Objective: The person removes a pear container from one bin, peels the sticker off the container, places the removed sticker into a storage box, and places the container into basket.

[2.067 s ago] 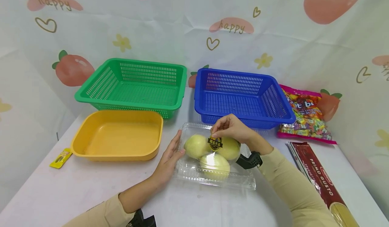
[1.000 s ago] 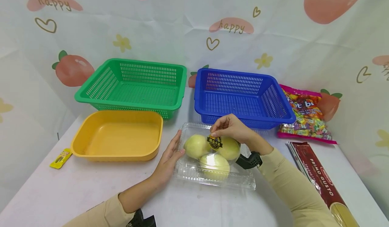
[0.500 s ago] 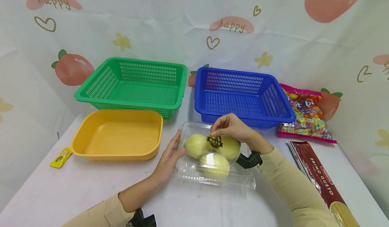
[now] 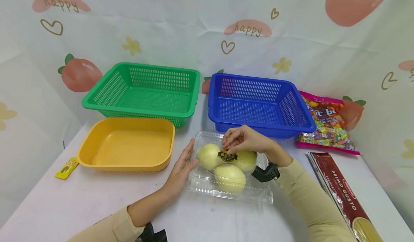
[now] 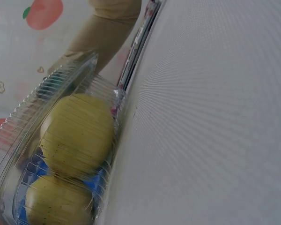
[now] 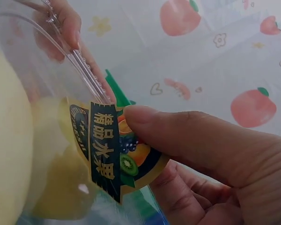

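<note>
Sticker (image 6: 105,152) with gold "精品水果" lettering

Left hand (image 4: 179,172) lies extended; right hand (image 4: 246,140) pinches.

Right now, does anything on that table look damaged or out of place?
Just the black-and-gold label on the clear box: its edge bends up in the grip of the right hand, instead of lying flat. I see nothing spilled.
</note>
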Action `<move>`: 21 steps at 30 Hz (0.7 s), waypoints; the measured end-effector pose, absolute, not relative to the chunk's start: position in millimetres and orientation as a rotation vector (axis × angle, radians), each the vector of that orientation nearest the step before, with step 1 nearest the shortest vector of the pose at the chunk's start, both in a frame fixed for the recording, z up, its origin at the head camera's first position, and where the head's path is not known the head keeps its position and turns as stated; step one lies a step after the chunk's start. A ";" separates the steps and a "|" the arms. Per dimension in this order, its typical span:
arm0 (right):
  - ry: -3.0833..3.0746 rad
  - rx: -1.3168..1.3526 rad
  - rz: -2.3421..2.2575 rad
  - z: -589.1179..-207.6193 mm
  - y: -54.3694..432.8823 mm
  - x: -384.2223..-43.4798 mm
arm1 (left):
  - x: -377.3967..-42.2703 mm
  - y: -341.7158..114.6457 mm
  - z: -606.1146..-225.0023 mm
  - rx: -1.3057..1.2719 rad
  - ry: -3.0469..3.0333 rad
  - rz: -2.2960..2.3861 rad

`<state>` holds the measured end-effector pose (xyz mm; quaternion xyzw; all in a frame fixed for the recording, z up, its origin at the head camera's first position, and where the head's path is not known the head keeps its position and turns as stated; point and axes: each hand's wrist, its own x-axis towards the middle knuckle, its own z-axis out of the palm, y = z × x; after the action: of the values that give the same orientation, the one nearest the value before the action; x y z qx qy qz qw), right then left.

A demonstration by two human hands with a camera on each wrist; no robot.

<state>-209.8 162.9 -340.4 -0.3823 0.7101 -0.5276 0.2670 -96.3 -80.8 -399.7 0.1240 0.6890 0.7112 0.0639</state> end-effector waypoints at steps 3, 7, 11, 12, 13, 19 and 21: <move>1.934 -1.096 -1.400 -339.8 162.8 -209.6 | -95.9 -80.6 -399.1 0.374 2.079 2.147; 1.919 -1.168 -1.393 -340.0 162.0 -209.2 | -95.6 -80.6 -399.0 0.380 2.076 2.152; 1.928 -1.170 -1.414 -339.2 161.7 -207.7 | -95.9 -80.1 -399.3 0.382 2.079 2.152; 1.936 -1.153 -1.422 -338.8 161.6 -207.2 | -95.9 -80.1 -399.5 0.381 2.083 2.150; 1.944 -1.142 -1.430 -338.9 161.4 -206.9 | -96.0 -80.2 -399.7 0.378 2.085 2.149; 1.986 -0.986 -1.473 -339.1 160.0 -205.3 | -96.6 -81.0 -400.4 0.363 2.092 2.145; 2.001 -0.948 -1.482 -339.2 159.6 -204.8 | -96.7 -81.0 -400.1 0.366 2.093 2.145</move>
<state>-204.8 159.6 -339.2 -0.3456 0.7297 -0.5404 0.2366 -96.7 -81.0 -400.1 0.1209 0.6920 0.7091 0.0614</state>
